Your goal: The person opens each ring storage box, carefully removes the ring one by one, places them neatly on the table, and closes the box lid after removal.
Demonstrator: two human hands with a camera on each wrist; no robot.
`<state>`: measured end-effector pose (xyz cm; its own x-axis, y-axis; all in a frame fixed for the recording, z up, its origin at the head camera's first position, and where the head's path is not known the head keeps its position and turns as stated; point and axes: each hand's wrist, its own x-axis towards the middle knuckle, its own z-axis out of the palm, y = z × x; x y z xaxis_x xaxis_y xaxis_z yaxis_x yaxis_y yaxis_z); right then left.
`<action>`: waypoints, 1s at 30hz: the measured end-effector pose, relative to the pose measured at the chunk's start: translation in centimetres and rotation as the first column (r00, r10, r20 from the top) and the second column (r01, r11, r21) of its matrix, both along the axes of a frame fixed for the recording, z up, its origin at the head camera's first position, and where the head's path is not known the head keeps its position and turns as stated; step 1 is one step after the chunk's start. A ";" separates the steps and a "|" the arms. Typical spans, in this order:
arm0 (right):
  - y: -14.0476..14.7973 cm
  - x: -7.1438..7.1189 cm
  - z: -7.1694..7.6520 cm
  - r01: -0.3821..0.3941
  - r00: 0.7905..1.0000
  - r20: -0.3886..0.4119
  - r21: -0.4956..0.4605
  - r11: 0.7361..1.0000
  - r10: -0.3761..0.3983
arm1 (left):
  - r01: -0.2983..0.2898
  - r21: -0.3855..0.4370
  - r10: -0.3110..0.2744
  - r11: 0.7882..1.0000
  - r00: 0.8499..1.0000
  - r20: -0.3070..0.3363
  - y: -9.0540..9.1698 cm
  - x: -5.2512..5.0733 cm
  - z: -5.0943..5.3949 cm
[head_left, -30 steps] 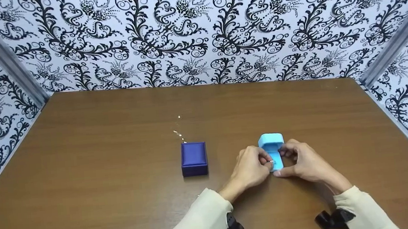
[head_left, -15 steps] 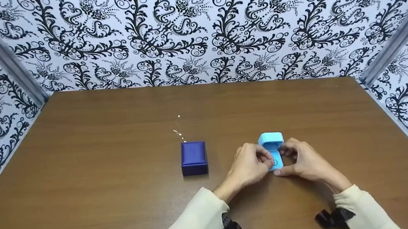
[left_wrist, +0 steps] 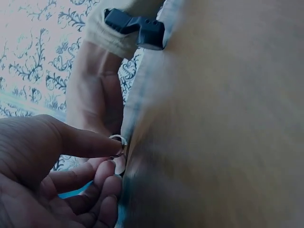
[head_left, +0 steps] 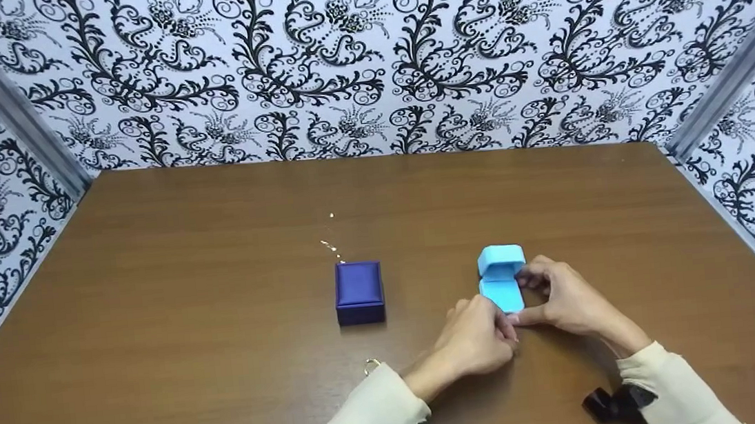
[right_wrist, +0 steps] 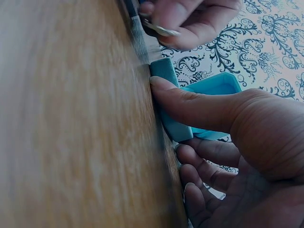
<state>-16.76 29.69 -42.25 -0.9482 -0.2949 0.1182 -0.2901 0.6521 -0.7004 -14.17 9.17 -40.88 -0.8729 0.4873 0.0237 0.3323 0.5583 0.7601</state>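
Note:
The light blue ring box [head_left: 501, 293] stands on the table with its lid raised, and no ring shows on its pad. My right hand [head_left: 569, 297] grips the box base between thumb and fingers from the right. Just in front of the box, my left hand [head_left: 476, 337] pinches a thin silvery ring [right_wrist: 164, 31] between thumb and finger. In the left wrist view that ring [left_wrist: 123, 140] sticks out past the fingertips. Another ring, gold-coloured [head_left: 372, 365], lies on the table beside the left sleeve, partly hidden by it.
A closed dark blue jewellery box [head_left: 359, 293] stands on the brown table [head_left: 184, 293], left of the hands. Behind it lies a fine strand with small shiny pieces [head_left: 331, 246], perhaps a chain. Patterned walls [head_left: 348, 55] enclose the table's back and sides.
My left hand has lifted the ring out of the light blue box and moved it towards me. The gold-coloured ring by the sleeve is now more exposed. My right hand keeps its grip.

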 end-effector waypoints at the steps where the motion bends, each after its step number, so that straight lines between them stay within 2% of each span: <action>1: 0.0 0.0 0.0 0.003 1.000 -0.001 0.005 1.000 -0.003 | 0.005 -0.017 -0.005 1.000 1.000 0.003 0.0 0.1 0.0; 10: 0.0 0.0 0.1 0.001 1.000 0.004 0.011 1.000 -0.002 | 0.019 -0.146 -0.023 0.989 0.999 -0.026 0.3 0.7 -0.2; 15: 0.0 0.0 0.1 0.002 1.000 0.003 0.009 1.000 -0.002 | 0.016 -0.185 -0.023 0.983 0.999 -0.032 0.3 0.7 -0.2; 20: 0.0 0.0 0.1 0.001 1.000 0.004 0.008 1.000 -0.001 | 0.019 -0.188 -0.024 0.982 0.999 -0.029 0.3 0.7 -0.1; 30: 0.0 0.0 0.0 -0.004 1.000 0.013 -0.017 1.000 0.004 | 0.012 -0.118 -0.018 0.993 0.999 -0.048 -0.1 0.4 0.2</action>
<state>-16.76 29.71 -42.24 -0.9485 -0.2969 0.1103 -0.2832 0.6391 -0.7151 -13.79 9.03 -40.66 -0.8646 0.5024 0.0080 0.3768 0.6376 0.6719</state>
